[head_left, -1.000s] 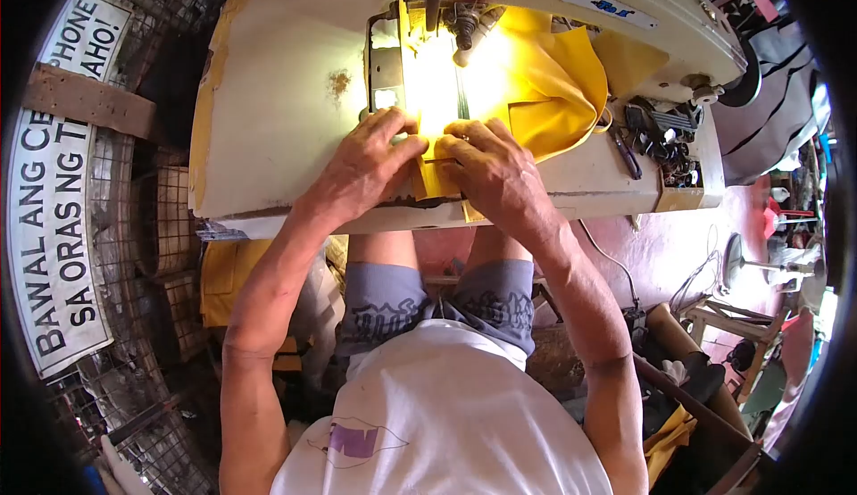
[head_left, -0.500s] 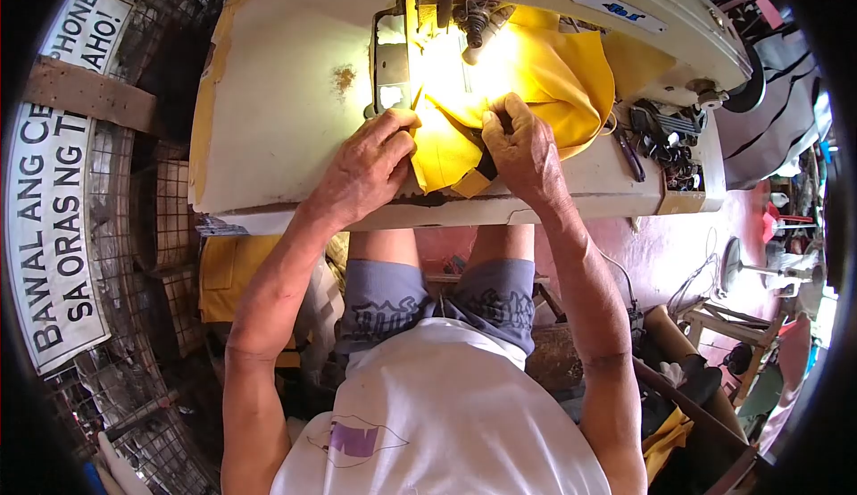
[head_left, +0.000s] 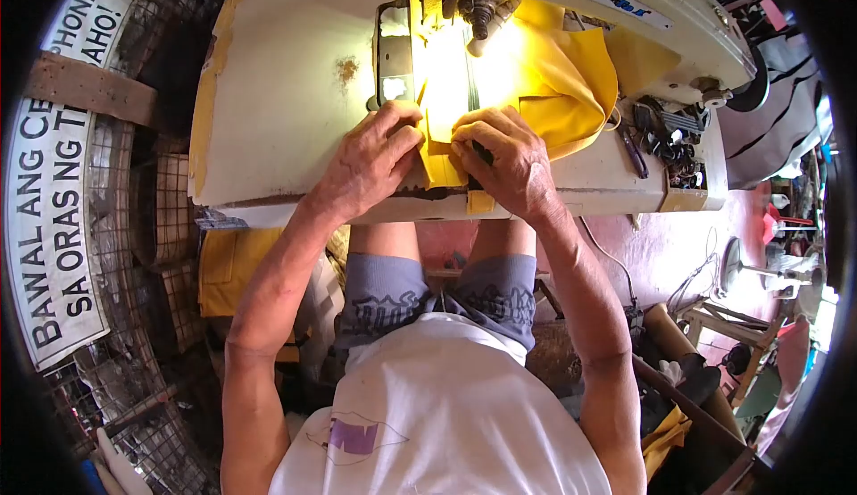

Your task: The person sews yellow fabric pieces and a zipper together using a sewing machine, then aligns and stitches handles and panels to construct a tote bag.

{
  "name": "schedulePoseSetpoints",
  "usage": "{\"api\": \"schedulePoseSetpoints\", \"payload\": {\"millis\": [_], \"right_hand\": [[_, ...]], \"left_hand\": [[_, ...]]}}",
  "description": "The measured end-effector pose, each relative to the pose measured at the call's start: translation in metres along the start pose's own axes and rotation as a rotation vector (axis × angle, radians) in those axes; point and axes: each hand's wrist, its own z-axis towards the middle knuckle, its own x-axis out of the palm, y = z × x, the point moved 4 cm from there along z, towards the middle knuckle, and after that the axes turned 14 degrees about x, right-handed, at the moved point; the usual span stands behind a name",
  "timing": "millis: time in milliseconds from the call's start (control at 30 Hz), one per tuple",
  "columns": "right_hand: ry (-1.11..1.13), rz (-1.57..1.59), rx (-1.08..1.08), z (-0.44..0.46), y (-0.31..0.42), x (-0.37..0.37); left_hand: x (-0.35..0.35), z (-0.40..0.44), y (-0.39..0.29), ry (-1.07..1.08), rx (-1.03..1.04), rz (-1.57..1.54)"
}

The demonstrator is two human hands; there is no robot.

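Note:
Yellow material [head_left: 562,93] lies under the head of a sewing machine [head_left: 625,13], where a lamp makes a bright glare. A narrow folded strip of it runs down toward the table's front edge. My left hand [head_left: 373,158] pinches the strip's left edge between thumb and fingertips. On the strip's right side, my right hand [head_left: 507,158] has its fingers closed on the material, with something dark partly showing under them. The needle area is washed out by the light.
Right of the material, a purple-handled tool [head_left: 635,153] lies beside a tray of small dark parts [head_left: 683,172]. A metal plate [head_left: 394,66] is set in the worktable [head_left: 286,75]. A lettered sign [head_left: 62,218] hangs on wire mesh at the left.
The strip's lower end, fanned out half a second ago, now lies narrow and straight. My right hand lifted off to the right, then came back left onto the strip. The left hand kept its pinch.

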Motion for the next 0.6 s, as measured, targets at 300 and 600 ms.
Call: {"api": "schedulePoseSetpoints", "payload": {"millis": [300,600], "right_hand": [[-0.121,-0.090,-0.154,-0.008,0.005,0.004],[-0.072,-0.120,-0.187,-0.011,0.003,0.005]], "left_hand": [[0.002,0.001,-0.004,-0.010,-0.022,0.021],[0.003,0.002,-0.006,0.021,-0.027,0.022]]}}
